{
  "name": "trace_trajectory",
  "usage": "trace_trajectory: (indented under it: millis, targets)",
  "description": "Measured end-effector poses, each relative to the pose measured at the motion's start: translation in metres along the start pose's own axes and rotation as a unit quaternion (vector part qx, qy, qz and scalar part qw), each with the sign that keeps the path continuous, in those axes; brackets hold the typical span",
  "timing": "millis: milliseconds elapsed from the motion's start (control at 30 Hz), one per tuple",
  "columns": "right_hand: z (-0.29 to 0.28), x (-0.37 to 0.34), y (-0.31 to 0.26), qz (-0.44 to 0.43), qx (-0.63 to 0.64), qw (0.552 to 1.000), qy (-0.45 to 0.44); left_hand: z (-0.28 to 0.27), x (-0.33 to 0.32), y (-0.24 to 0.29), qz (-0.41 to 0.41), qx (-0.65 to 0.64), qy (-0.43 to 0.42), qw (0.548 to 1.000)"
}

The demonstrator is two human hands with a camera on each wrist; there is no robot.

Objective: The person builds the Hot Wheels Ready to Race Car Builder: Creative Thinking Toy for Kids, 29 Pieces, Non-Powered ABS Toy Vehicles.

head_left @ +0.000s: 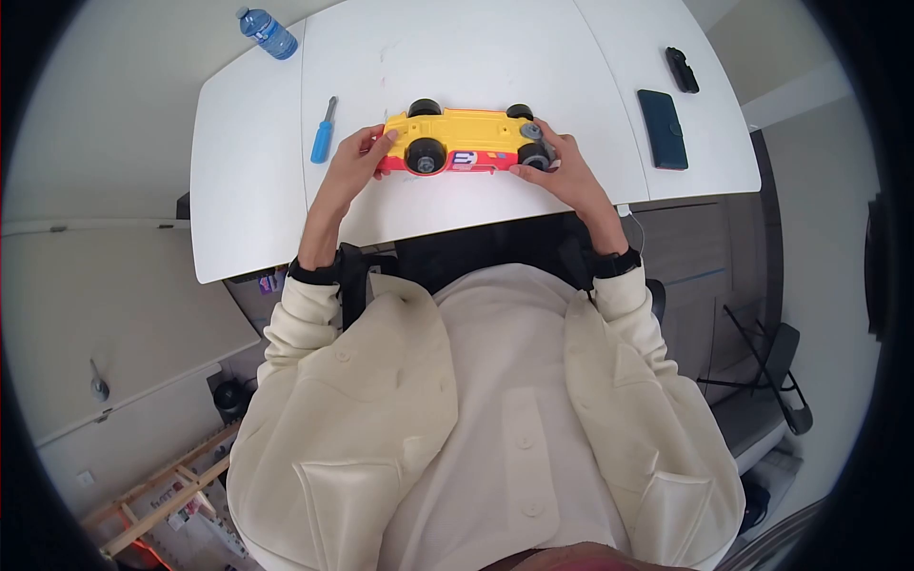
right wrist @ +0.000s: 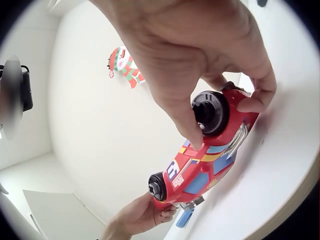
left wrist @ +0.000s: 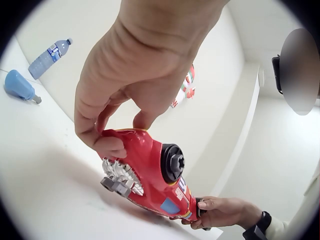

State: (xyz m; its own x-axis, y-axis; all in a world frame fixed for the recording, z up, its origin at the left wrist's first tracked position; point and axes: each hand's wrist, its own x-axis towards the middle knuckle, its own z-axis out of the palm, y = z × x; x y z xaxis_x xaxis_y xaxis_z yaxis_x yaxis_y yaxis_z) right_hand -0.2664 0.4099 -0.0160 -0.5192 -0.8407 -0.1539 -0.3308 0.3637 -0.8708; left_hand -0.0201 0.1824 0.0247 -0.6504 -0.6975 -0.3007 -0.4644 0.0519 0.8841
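Observation:
A red toy car with a yellow underside (head_left: 471,126) is held over the white table, its underside facing up in the head view. My left hand (head_left: 352,169) grips its left end; in the left wrist view that hand (left wrist: 142,60) pinches the red body (left wrist: 142,150) beside a black wheel (left wrist: 173,163). At the other end my right hand (head_left: 571,179) holds the car near the wheels. In the right wrist view the right thumb of that hand (right wrist: 200,60) lies against a black wheel (right wrist: 210,113), with the fingers on the red body behind.
A blue-handled screwdriver (head_left: 324,131) lies on the white table (head_left: 495,205) left of the car. A water bottle (head_left: 268,34) is at the back left. On the right are a dark phone case (head_left: 662,129) and a small black object (head_left: 682,70).

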Motion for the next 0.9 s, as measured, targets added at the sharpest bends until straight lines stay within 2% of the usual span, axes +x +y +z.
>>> trace_trajectory:
  millis: [133,200,233,300,333,400,433,500,533,600,700,800,900]
  targets:
    - [-0.007,-0.012,-0.017,0.008,0.009,1.0,0.015,-0.003,-0.011,0.015,0.013,-0.028,-0.005,1.0]
    - [-0.007,-0.017,-0.023,-0.016,0.025,0.998,0.058,-0.001,-0.016,0.023,0.061,-0.04,0.034,0.997]
    - [-0.011,-0.018,-0.024,-0.015,0.025,0.998,0.057,0.003,-0.015,0.022,0.059,-0.04,0.034,0.997]
    - [-0.02,-0.019,-0.025,-0.024,0.012,0.997,0.073,0.01,-0.012,0.021,0.238,-0.012,0.055,0.97]
    - [-0.025,-0.018,-0.027,-0.021,0.013,0.997,0.072,0.011,-0.01,0.023,0.235,-0.011,0.053,0.97]
    - [-0.029,-0.018,-0.032,0.002,0.016,0.998,0.064,0.006,-0.009,0.029,0.288,0.046,0.075,0.954]
    - [-0.031,-0.017,-0.032,0.005,0.018,0.998,0.063,0.009,-0.008,0.034,0.285,0.047,0.074,0.954]
    - [-0.035,-0.014,-0.028,0.026,0.037,0.998,0.048,0.017,-0.007,0.044,0.246,0.133,0.141,0.95]
    - [-0.036,-0.013,-0.028,0.029,0.039,0.998,0.046,0.02,-0.005,0.048,0.243,0.134,0.14,0.951]
    - [-0.037,-0.011,-0.03,0.068,-0.002,0.995,0.078,0.024,0.001,0.053,0.227,0.163,0.17,0.945]
    - [-0.042,-0.007,-0.03,0.053,-0.071,0.991,0.103,0.027,0.012,0.056,0.201,0.202,0.163,0.945]
    - [-0.045,-0.002,-0.03,0.086,-0.087,0.988,0.096,0.033,0.018,0.06,0.159,0.207,0.132,0.956]
    - [-0.047,-0.001,-0.027,0.073,-0.075,0.99,0.096,0.033,0.027,0.053,0.118,0.23,0.107,0.96]
